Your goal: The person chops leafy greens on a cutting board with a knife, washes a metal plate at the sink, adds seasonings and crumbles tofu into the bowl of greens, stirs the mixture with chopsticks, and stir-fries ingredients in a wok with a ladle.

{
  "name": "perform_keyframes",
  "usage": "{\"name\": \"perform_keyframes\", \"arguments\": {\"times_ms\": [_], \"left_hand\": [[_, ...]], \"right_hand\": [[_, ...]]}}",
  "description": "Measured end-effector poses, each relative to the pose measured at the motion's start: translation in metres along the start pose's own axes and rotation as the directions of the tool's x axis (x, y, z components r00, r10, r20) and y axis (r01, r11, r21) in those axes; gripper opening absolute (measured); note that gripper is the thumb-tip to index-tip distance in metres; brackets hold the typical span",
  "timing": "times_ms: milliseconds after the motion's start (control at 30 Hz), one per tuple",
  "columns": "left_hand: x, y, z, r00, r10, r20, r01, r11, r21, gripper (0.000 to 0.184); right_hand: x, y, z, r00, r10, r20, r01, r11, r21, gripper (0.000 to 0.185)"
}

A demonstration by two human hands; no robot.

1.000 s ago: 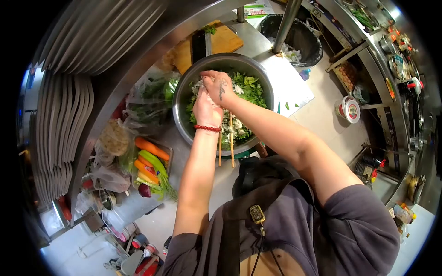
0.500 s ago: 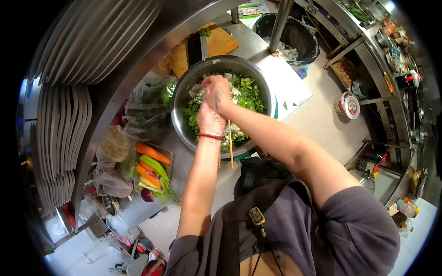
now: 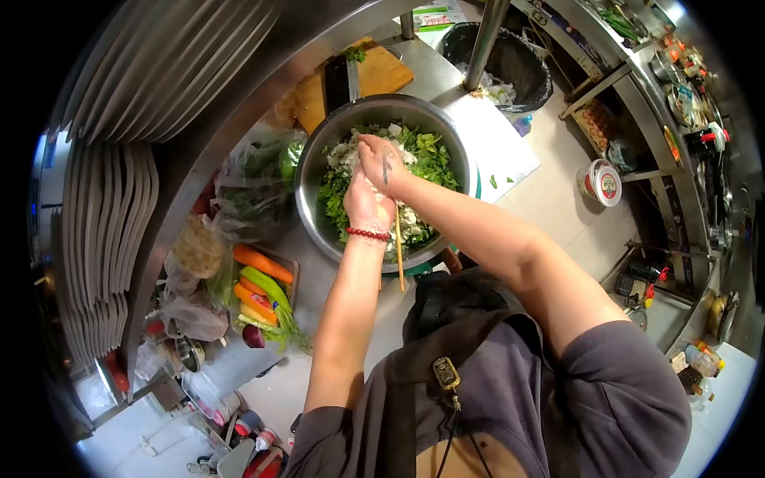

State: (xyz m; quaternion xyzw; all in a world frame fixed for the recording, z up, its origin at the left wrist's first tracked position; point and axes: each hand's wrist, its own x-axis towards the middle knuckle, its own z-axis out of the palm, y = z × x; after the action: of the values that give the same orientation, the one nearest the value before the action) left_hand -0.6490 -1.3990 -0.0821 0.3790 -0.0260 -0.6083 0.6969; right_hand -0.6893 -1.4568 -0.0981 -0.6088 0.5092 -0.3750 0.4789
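A large steel bowl [image 3: 309,209] holds chopped leafy greens [image 3: 430,151] and white crumbs with a few small cubes, which look like tofu [image 3: 395,129]. Over its middle, my left hand [image 3: 368,203], with a red bead bracelet at the wrist, is cupped palm up with white crumbs on it. My right hand [image 3: 384,166] lies across the left palm and fingers, pressed against them. Whatever is squeezed between the palms is mostly hidden; the crumbs around it look like tofu. A pair of chopsticks [image 3: 400,253] leans over the bowl's near rim, partly behind my left wrist.
Behind the bowl lie a cutting board [image 3: 386,73] and a cleaver [image 3: 338,84]. To the left are bagged greens [image 3: 259,171] and a tray of carrots [image 3: 263,261] and peppers. A metal post [image 3: 488,44] and a lined bin [image 3: 535,80] stand at the back right. Stacked plates [image 3: 111,215] line the left.
My right hand has shifted slightly and flattened over the left, showing more of its back. White crumbs now show more clearly on my left palm. The bowl and chopsticks stay put.
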Motion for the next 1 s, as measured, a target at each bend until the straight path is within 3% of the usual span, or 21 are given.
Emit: {"name": "perform_keyframes", "arguments": {"times_ms": [133, 167, 200, 233, 333, 367, 400, 467, 500, 533, 567, 600, 633, 667, 733, 767, 800, 867, 900, 933, 1000], "left_hand": [[0.015, 0.023, -0.010, 0.989, -0.099, -0.107, 0.107, 0.991, 0.074, 0.030], [0.019, 0.026, -0.014, 0.996, -0.038, -0.080, 0.046, 0.993, 0.108, 0.031], [0.024, 0.024, -0.016, 0.999, 0.024, -0.044, -0.018, 0.990, 0.139, 0.031], [0.027, 0.019, -0.019, 1.000, 0.023, 0.018, -0.024, 0.999, 0.032, 0.034], [0.011, 0.009, -0.014, 0.992, -0.060, 0.107, 0.070, 0.994, -0.089, 0.036], [0.011, 0.006, -0.014, 0.999, -0.010, 0.048, 0.008, 0.999, 0.053, 0.037], [0.005, 0.005, -0.009, 0.999, -0.011, 0.049, 0.008, 0.998, 0.057, 0.037], [-0.005, 0.004, -0.001, 0.999, -0.026, 0.041, 0.028, 0.998, -0.057, 0.034], [-0.005, 0.010, 0.004, 0.995, -0.084, 0.056, 0.087, 0.994, -0.069, 0.035], [0.012, 0.015, -0.015, 0.995, -0.082, 0.056, 0.086, 0.994, -0.071, 0.035], [0.039, 0.019, -0.051, 0.944, -0.098, 0.315, 0.124, 0.990, -0.065, 0.033], [0.051, 0.019, -0.072, 0.827, -0.109, 0.551, 0.162, 0.986, -0.047, 0.032], [0.035, 0.021, -0.059, 0.927, -0.058, 0.370, 0.068, 0.998, -0.015, 0.032], [0.017, 0.024, -0.027, 0.995, -0.067, 0.070, 0.070, 0.997, -0.037, 0.029], [0.017, 0.023, -0.035, 0.932, 0.002, 0.362, -0.012, 1.000, 0.023, 0.027], [0.013, 0.018, -0.027, 0.988, 0.010, 0.154, -0.021, 0.997, 0.070, 0.028], [-0.006, 0.014, 0.003, 0.998, 0.032, -0.060, -0.025, 0.993, 0.114, 0.030], [-0.012, 0.008, 0.003, 1.000, -0.010, 0.012, 0.010, 1.000, -0.028, 0.037], [-0.012, 0.009, 0.003, 1.000, -0.010, 0.017, 0.011, 1.000, -0.014, 0.036], [-0.012, 0.011, 0.005, 1.000, -0.012, 0.022, 0.012, 1.000, 0.000, 0.036], [-0.011, 0.021, 0.006, 0.989, -0.024, -0.143, 0.040, 0.994, 0.106, 0.034]], "right_hand": [[-0.033, 0.000, 0.012, 0.966, -0.251, -0.064, 0.248, 0.968, -0.046, 0.036], [-0.039, 0.014, 0.024, 0.924, -0.375, -0.072, 0.380, 0.922, 0.080, 0.045], [-0.034, 0.010, 0.023, 0.922, -0.381, -0.072, 0.386, 0.919, 0.075, 0.045], [-0.029, 0.007, 0.022, 0.929, -0.363, -0.078, 0.366, 0.930, 0.037, 0.040], [-0.014, 0.001, 0.016, 0.951, -0.290, -0.107, 0.284, 0.956, -0.072, 0.034], [-0.009, -0.001, 0.013, 0.956, -0.271, -0.116, 0.259, 0.960, -0.106, 0.035], [-0.006, 0.002, 0.014, 0.956, -0.270, -0.118, 0.259, 0.960, -0.103, 0.035], [0.000, 0.010, 0.018, 0.970, -0.227, -0.089, 0.206, 0.958, -0.199, 0.033], [-0.007, -0.007, 0.004, 0.982, -0.178, 0.058, 0.184, 0.975, -0.127, 0.035], [-0.016, -0.018, 0.001, 0.982, -0.179, 0.060, 0.185, 0.974, -0.128, 0.035], [-0.031, -0.025, 0.000, 0.980, -0.188, 0.065, 0.192, 0.979, -0.071, 0.035], [-0.046, -0.030, 0.002, 0.979, -0.193, 0.067, 0.195, 0.981, -0.012, 0.035], [-0.054, -0.005, 0.032, 0.869, -0.471, -0.149, 0.435, 0.873, -0.223, 0.032], [-0.058, -0.011, 0.030, 0.886, -0.431, -0.173, 0.399, 0.897, -0.193, 0.029], [-0.039, -0.009, 0.023, 0.932, -0.352, -0.088, 0.347, 0.935, -0.072, 0.030], [-0.026, -0.009, 0.020, 0.931, -0.342, -0.124, 0.318, 0.931, -0.178, 0.029], [-0.017, -0.015, 0.010, 0.974, -0.208, -0.089, 0.204, 0.977, -0.057, 0.029], [0.003, 0.004, 0.015, 0.991, -0.104, -0.085, 0.097, 0.992, -0.079, 0.031], [-0.002, -0.005, 0.003, 0.991, 0.020, 0.129, -0.011, 0.997, -0.075, 0.041], [-0.011, -0.011, 0.004, 0.991, 0.018, 0.130, -0.008, 0.997, -0.073, 0.041], [-0.034, -0.016, 0.005, 0.991, -0.084, 0.107, 0.086, 0.996, -0.014, 0.040]]}}
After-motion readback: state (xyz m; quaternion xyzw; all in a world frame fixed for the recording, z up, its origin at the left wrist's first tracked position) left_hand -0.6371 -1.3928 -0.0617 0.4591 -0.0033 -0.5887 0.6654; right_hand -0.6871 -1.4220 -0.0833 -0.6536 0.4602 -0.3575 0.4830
